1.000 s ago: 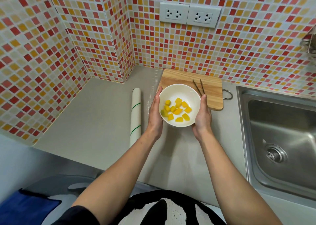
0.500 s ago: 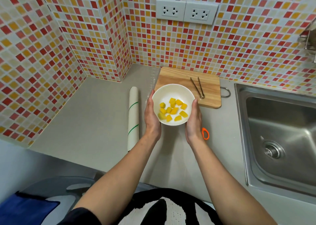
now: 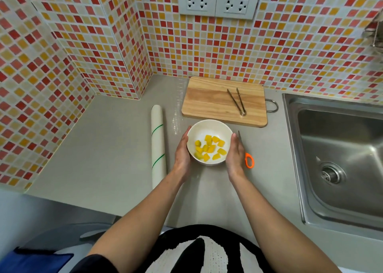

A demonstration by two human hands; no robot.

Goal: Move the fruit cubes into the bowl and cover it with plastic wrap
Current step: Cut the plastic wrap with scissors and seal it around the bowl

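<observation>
A white bowl (image 3: 209,128) holds several yellow fruit cubes (image 3: 209,149). It is on or just above the grey counter, in front of the wooden cutting board (image 3: 209,100). My left hand (image 3: 182,151) cups the bowl's left side and my right hand (image 3: 235,154) its right side. A white roll of plastic wrap (image 3: 158,146) with green lines lies lengthwise left of the bowl. A clear sheet of wrap (image 3: 178,106) is pulled out from it across the counter toward the board.
Metal tongs (image 3: 238,101) lie on the cutting board. Orange-handled scissors (image 3: 248,160) lie just right of my right hand. A steel sink (image 3: 339,158) fills the right side. Tiled walls close off the back and left.
Both hands have brought the bowl off the cutting board toward me, down to the counter in front of it. The scissors have come into view beside my right hand.
</observation>
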